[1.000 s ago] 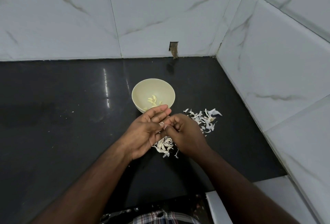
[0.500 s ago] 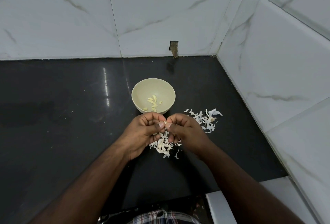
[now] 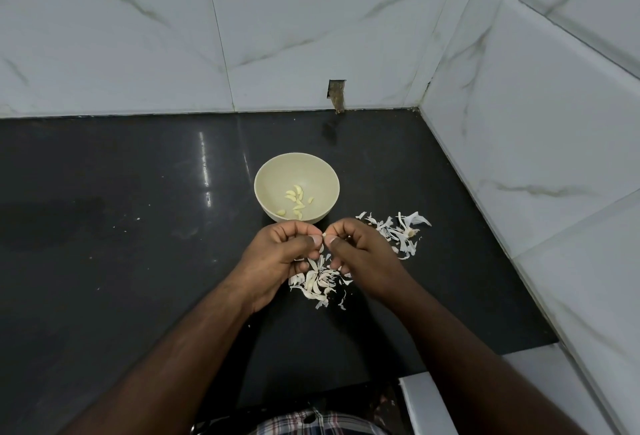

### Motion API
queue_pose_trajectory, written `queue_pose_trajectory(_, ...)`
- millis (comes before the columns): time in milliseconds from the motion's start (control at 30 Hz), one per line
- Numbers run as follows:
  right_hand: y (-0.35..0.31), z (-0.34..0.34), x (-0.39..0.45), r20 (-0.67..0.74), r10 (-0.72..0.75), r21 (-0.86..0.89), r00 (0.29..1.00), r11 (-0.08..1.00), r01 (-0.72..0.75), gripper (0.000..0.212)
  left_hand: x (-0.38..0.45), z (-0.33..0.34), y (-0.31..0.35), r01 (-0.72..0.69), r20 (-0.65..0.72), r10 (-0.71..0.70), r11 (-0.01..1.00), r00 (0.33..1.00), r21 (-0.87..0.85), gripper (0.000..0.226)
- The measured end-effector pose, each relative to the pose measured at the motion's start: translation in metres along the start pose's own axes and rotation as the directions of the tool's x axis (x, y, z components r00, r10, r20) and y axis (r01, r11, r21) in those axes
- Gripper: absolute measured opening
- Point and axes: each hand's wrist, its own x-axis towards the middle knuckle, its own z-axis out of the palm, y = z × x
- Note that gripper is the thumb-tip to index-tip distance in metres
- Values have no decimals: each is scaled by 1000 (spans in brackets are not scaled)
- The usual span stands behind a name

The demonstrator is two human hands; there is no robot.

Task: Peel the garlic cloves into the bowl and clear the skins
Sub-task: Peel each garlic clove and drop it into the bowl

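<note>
My left hand [image 3: 277, 254] and right hand [image 3: 360, 254] conceal most of the garlic clove [image 3: 324, 235]; only a tip shows. They also cover part of the skins [image 3: 318, 280]. My forearms run off the lower edge.

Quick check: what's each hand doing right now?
Left hand: fingers curled, pinching the garlic clove.
Right hand: fingers curled, pinching the same clove.
</note>
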Motion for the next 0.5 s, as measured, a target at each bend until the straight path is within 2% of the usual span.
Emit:
queue_pose_trajectory(233,1,-1,0,-64,34,-21,997,999,-35,13,0,1,-3,-27,-46,28,999,999,36,12)
queue_pose_trajectory(333,1,-1,0,-100,21,-131,995,991,-34,16,1,1,-5,-36,-52,39,998,998,59,13)
queue_pose_trajectory(500,5,-3,0,-55,-29,-258,998,966,14,10,1,2,-7,-76,-61,83,990,995,116,6)
